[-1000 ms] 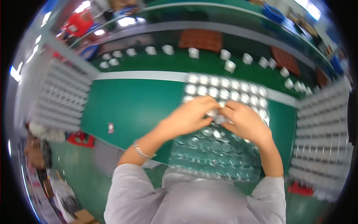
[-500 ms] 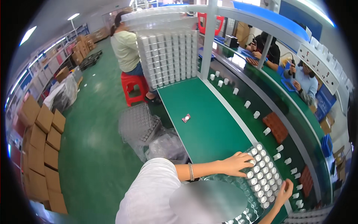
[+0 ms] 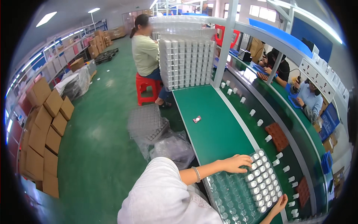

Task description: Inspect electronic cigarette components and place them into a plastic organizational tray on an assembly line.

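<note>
A clear plastic tray (image 3: 248,187) lies on the green bench in front of me, with white round cups (image 3: 264,175) in rows in its right part. Its left part shows bare clear cells; whether this is one tray or two overlapping ones I cannot tell. My left hand (image 3: 238,163) is at the far left corner of the filled rows, fingers bent over the edge beside the cups. At the near right corner, my right hand (image 3: 279,206) has its fingers curled against the tray's rim. Part of its grip is hidden.
White cups and brown-red blocks (image 3: 277,136) stand along the conveyor (image 3: 257,132) at right. A small pink piece with a white top (image 3: 197,119) lies on the bench (image 3: 212,106). Stacked trays (image 3: 186,63) stand at the far end. Bagged trays (image 3: 145,121) sit on the floor. Co-workers sit nearby.
The view has shifted, and more bare cells show at the tray's left. My right hand has moved nearer along the tray's right edge to its corner. My left hand stays by the far left corner.
</note>
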`<state>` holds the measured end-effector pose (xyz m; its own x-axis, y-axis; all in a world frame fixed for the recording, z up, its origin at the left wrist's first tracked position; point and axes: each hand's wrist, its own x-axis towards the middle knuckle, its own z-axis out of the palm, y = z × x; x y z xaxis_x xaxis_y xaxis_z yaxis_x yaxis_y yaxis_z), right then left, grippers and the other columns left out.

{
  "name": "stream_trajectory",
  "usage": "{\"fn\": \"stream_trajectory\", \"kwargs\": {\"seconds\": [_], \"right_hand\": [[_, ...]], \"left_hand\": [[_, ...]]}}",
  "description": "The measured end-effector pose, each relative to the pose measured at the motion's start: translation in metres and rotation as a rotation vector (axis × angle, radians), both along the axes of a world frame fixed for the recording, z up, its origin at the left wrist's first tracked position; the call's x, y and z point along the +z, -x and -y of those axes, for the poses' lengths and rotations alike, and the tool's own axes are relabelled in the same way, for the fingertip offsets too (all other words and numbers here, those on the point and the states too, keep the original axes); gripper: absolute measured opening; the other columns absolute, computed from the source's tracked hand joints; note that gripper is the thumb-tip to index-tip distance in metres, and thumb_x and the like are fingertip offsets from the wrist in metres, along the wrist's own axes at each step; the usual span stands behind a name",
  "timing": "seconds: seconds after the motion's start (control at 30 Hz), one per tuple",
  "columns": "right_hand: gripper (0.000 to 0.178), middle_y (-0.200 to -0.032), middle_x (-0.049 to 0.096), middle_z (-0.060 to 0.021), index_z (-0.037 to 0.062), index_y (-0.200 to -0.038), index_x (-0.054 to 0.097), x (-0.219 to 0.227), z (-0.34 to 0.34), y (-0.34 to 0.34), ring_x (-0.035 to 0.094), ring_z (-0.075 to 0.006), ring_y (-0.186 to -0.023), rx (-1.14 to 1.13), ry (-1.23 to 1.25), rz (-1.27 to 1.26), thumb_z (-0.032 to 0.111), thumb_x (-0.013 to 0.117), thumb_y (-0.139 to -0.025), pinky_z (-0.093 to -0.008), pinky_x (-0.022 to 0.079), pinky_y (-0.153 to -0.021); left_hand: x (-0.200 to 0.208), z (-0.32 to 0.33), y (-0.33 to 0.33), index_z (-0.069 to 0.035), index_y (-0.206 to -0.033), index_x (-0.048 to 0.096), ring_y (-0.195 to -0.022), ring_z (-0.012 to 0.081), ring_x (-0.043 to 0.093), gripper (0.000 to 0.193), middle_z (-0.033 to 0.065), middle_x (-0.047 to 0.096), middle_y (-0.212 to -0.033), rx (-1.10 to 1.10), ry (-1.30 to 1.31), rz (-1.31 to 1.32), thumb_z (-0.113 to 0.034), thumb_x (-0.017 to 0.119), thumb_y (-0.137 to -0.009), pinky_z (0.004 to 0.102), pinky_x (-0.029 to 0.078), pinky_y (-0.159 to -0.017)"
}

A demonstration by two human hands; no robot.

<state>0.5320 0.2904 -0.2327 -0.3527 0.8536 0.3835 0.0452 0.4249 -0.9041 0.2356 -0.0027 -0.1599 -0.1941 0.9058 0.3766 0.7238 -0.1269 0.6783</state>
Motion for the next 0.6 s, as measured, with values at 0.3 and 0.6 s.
{"fn": "stream_trajectory", "kwargs": {"seconds": [0.3, 0.6], "right_hand": [[0.030, -0.107, 0.055, -0.0109, -0.0031, -0.113, 0.050, 0.014, 0.005, 0.002, 0.052, -0.0185, -0.098, 0.019, -0.019, 0.035, 0.014, 0.052, -0.090, -0.0279, 0.039, -0.088], [0.028, -0.106, 0.055, -0.0115, -0.0034, -0.113, 0.050, 0.007, -0.003, 0.000, 0.052, -0.0188, -0.097, 0.006, -0.014, 0.015, 0.014, 0.050, -0.091, -0.0289, 0.040, -0.087]], "left_hand": [[0.015, 0.016, -0.020, -0.011, -0.115, 0.054, -0.129, 0.0271, 0.030, 0.037, 0.0084, 0.041, -0.133, 0.214, -0.095, -0.074, -0.025, 0.059, -0.081, 0.0511, 0.022, -0.101], [0.266, 0.188, 0.006, -0.015, -0.099, 0.068, -0.114, 0.0274, 0.045, 0.034, 0.0090, 0.051, -0.122, 0.920, -0.589, -0.825, -0.014, 0.072, -0.065, 0.0404, 0.032, -0.098]]}}
